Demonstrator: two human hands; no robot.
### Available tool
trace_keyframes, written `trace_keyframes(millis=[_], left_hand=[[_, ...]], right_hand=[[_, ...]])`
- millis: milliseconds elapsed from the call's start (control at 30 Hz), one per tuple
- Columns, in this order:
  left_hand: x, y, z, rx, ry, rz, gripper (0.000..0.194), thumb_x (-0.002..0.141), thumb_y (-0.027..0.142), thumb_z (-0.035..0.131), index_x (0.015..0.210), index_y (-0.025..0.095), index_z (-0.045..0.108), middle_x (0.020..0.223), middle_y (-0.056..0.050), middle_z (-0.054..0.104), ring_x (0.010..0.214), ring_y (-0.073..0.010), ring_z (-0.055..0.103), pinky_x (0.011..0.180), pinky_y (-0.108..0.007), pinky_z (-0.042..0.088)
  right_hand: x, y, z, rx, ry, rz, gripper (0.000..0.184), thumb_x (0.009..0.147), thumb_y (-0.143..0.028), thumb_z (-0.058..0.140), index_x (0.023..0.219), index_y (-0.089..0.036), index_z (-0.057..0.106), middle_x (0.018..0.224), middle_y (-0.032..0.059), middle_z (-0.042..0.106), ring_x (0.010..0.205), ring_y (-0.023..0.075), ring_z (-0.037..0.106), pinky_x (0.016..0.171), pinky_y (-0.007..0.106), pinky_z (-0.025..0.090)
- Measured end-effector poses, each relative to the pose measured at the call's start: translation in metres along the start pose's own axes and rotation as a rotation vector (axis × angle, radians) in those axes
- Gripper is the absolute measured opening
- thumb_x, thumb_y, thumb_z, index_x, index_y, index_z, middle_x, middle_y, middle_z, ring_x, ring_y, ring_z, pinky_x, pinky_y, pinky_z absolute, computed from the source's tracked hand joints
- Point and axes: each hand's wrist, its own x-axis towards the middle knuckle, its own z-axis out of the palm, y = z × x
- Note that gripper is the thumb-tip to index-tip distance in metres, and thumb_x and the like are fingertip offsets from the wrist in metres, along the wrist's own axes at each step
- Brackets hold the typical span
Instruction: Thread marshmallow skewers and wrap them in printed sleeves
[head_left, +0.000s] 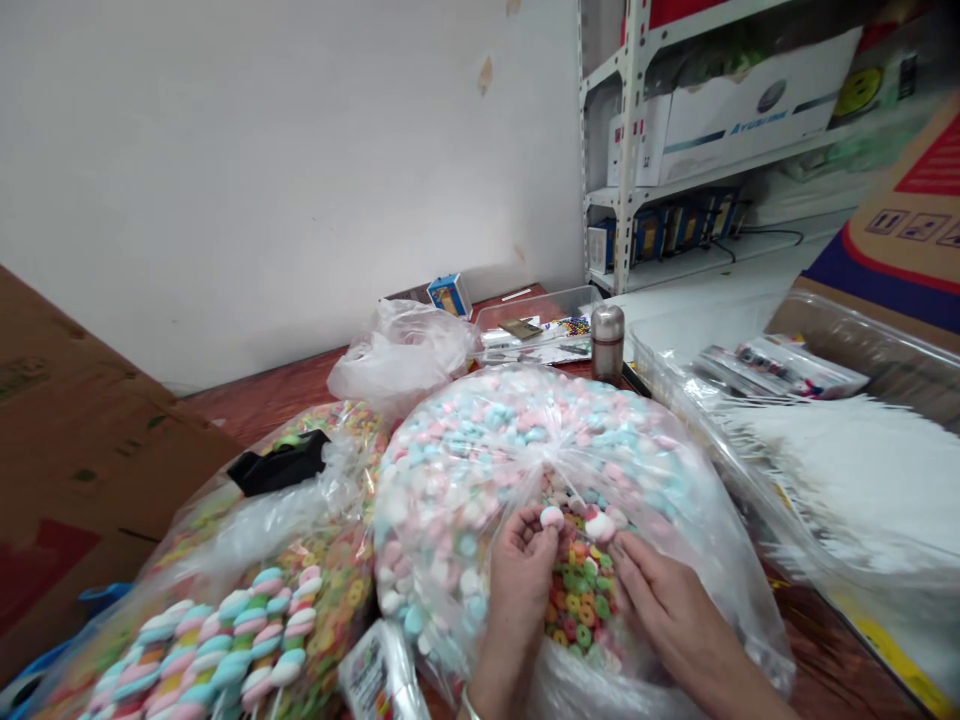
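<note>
My left hand (525, 560) pinches a pink-and-white marshmallow (552, 517) between thumb and fingers. Opposite it, my right hand (660, 590) has its fingers closed at a marshmallow skewer (600, 526); a thin white stick tip points up and left from its pink and white pieces. Both hands are over a big clear bag of pastel marshmallows (480, 420). Between them, colourful cereal rings (581, 590) show in the bag's opening. To the left, several finished-looking skewers of stacked marshmallows and rings (217, 640) lie on a bag of cereal rings (341, 570).
A black tape dispenser (281, 462) rests on the left bag. Behind stand a crumpled plastic bag (405, 350) and a metal cylinder (607, 343). At right, a clear bin (675, 400) holds white sticks (862, 470). Cardboard boxes (82, 480) and a shelf rack (630, 150) flank the table.
</note>
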Motion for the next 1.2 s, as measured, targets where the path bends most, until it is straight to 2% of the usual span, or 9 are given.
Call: trace_keyframes(millis=[67, 167, 333, 467, 667, 800, 1067, 1200], left_hand=[[0.002, 0.000, -0.001, 0.001, 0.012, 0.013, 0.034, 0.073, 0.039, 0.078, 0.097, 0.016, 0.068, 0.086, -0.006, 0.074, 0.079, -0.0192, 0.070, 0.077, -0.031, 0.055], [0.003, 0.000, 0.001, 0.024, 0.020, 0.034, 0.037, 0.074, 0.038, 0.077, 0.102, 0.016, 0.069, 0.087, -0.006, 0.075, 0.075, -0.0173, 0.069, 0.072, -0.028, 0.055], [0.001, 0.002, 0.004, 0.017, 0.016, 0.031, 0.035, 0.075, 0.038, 0.076, 0.101, 0.017, 0.070, 0.090, -0.006, 0.076, 0.073, -0.0182, 0.069, 0.067, -0.028, 0.055], [-0.001, 0.002, 0.001, 0.087, -0.010, 0.090, 0.032, 0.075, 0.035, 0.076, 0.103, 0.018, 0.071, 0.094, -0.006, 0.077, 0.082, -0.0194, 0.070, 0.074, -0.028, 0.055], [-0.001, 0.002, 0.002, 0.159, -0.003, 0.129, 0.028, 0.076, 0.031, 0.073, 0.101, 0.020, 0.072, 0.097, -0.007, 0.077, 0.086, -0.0222, 0.071, 0.079, -0.033, 0.055], [-0.003, 0.004, 0.008, 0.177, -0.018, 0.143, 0.021, 0.075, 0.027, 0.072, 0.096, 0.022, 0.073, 0.094, -0.007, 0.077, 0.087, -0.0243, 0.071, 0.081, -0.037, 0.055], [-0.002, -0.002, 0.008, 0.217, -0.016, 0.156, 0.014, 0.074, 0.025, 0.070, 0.088, 0.024, 0.073, 0.083, -0.006, 0.075, 0.075, -0.0236, 0.068, 0.072, -0.036, 0.054], [-0.003, -0.002, 0.006, 0.240, -0.016, 0.140, 0.016, 0.075, 0.026, 0.070, 0.090, 0.024, 0.074, 0.083, -0.005, 0.075, 0.076, -0.0239, 0.068, 0.074, -0.037, 0.054]], right_hand=[[-0.014, -0.003, -0.004, -0.075, -0.078, 0.006, 0.027, 0.096, -0.040, 0.041, 0.087, -0.025, 0.062, 0.071, 0.0012, 0.062, 0.067, 0.0207, 0.059, 0.065, 0.028, 0.044], [-0.028, -0.008, -0.006, -0.068, -0.146, 0.029, 0.029, 0.094, -0.040, 0.043, 0.079, -0.025, 0.063, 0.066, 0.0008, 0.062, 0.061, 0.0199, 0.057, 0.061, 0.027, 0.044], [-0.030, -0.014, -0.006, 0.000, -0.080, 0.051, 0.029, 0.088, -0.040, 0.052, 0.068, -0.024, 0.064, 0.060, 0.0001, 0.062, 0.059, 0.0188, 0.056, 0.057, 0.025, 0.045], [-0.029, -0.012, -0.003, 0.064, -0.105, 0.081, 0.031, 0.088, -0.042, 0.051, 0.066, -0.023, 0.061, 0.060, -0.0002, 0.060, 0.059, 0.0178, 0.055, 0.055, 0.024, 0.043], [-0.035, -0.006, 0.003, 0.262, -0.229, 0.281, 0.035, 0.091, -0.055, 0.044, 0.076, -0.025, 0.052, 0.047, -0.0079, 0.039, 0.039, 0.0104, 0.030, 0.037, 0.022, 0.020], [-0.037, -0.004, 0.008, 0.375, -0.298, 0.349, 0.040, 0.090, -0.064, 0.041, 0.079, -0.026, 0.047, 0.046, -0.0108, 0.032, 0.036, 0.0086, 0.026, 0.037, 0.021, 0.017], [-0.035, 0.004, 0.028, 0.411, -0.168, 0.320, 0.044, 0.091, -0.064, 0.038, 0.076, -0.024, 0.048, 0.045, -0.0113, 0.029, 0.035, 0.0073, 0.022, 0.036, 0.020, 0.013], [-0.030, 0.007, 0.031, 0.416, -0.112, 0.309, 0.040, 0.090, -0.060, 0.043, 0.075, -0.024, 0.052, 0.049, -0.0092, 0.033, 0.037, 0.0089, 0.029, 0.036, 0.021, 0.021]])
